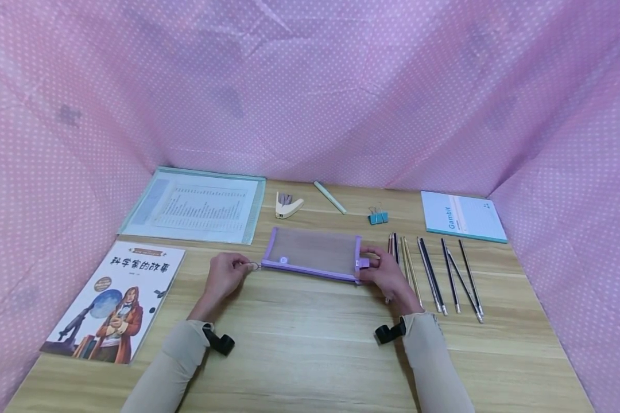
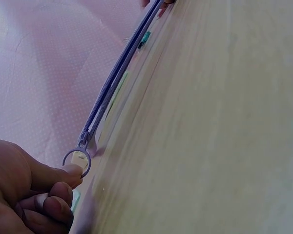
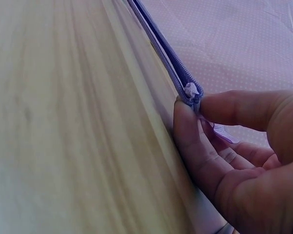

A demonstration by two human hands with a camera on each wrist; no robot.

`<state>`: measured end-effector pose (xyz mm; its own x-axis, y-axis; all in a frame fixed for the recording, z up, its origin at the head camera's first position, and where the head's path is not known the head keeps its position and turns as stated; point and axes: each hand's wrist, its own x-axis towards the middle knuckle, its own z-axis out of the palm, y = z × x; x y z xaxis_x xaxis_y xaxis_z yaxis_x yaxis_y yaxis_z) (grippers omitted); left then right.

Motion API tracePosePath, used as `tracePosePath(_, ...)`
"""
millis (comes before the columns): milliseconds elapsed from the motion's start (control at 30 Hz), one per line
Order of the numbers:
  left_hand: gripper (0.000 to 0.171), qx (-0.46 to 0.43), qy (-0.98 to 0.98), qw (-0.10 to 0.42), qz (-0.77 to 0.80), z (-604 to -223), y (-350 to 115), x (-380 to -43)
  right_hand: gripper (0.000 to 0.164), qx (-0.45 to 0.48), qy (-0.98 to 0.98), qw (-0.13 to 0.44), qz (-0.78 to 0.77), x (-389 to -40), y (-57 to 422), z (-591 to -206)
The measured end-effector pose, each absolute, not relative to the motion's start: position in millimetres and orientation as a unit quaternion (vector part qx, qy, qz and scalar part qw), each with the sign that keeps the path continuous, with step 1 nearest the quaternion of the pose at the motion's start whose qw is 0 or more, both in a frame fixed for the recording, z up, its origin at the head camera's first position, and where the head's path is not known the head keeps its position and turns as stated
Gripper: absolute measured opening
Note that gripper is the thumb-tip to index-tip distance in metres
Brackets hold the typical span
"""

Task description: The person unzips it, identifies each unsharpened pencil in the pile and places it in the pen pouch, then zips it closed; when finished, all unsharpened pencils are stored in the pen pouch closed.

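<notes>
A pale wood-grain tabletop (image 1: 310,350) fills the lower part of the head view, its planks' grain running from side to side. Pink cloth (image 1: 310,86) with white dots hangs in creases around it from nine through twelve to three o'clock, shaded toward one o'clock.

Take the purple-edged mesh pouch (image 1: 312,251) as the clock's centre, the person at six. It lies flat-sided near the middle of the table, its zipper teeth parted along the near edge. At nine o'clock the left hand (image 1: 226,276) pinches the zipper's ring (image 2: 90,163) between thumb and finger; at three the right hand (image 1: 384,274) pinches the pouch's end beside a small tab.

Around them lie a clear-fronted folder (image 1: 201,206) at ten, an illustrated book (image 1: 116,304) at eight, a cream stapler (image 1: 289,211) at eleven, a pale green pen (image 1: 330,198) past twelve, a teal binder clip (image 1: 378,218) at two, a light blue notebook (image 1: 465,217) before three, and spread pencils (image 1: 433,276) just past three.
</notes>
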<state>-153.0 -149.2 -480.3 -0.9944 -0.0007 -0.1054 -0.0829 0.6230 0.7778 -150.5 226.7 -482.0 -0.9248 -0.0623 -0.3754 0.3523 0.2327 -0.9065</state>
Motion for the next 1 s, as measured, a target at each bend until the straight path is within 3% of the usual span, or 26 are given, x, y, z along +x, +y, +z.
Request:
tracePosePath(533, 0.010, -0.002, 0.916, 0.042, 0.398, -482.6, -148.2, -155.4, 0.068, 0.084, 0.748, 0.164, -0.638, -149.2, 225.2, -481.3)
tracePosePath(1000, 0.016, -0.016, 0.888, 0.132, 0.440, -475.2, -152.1, -157.2, 0.070, 0.075, 0.745, 0.164, -0.642, -149.2, 224.7, -479.5)
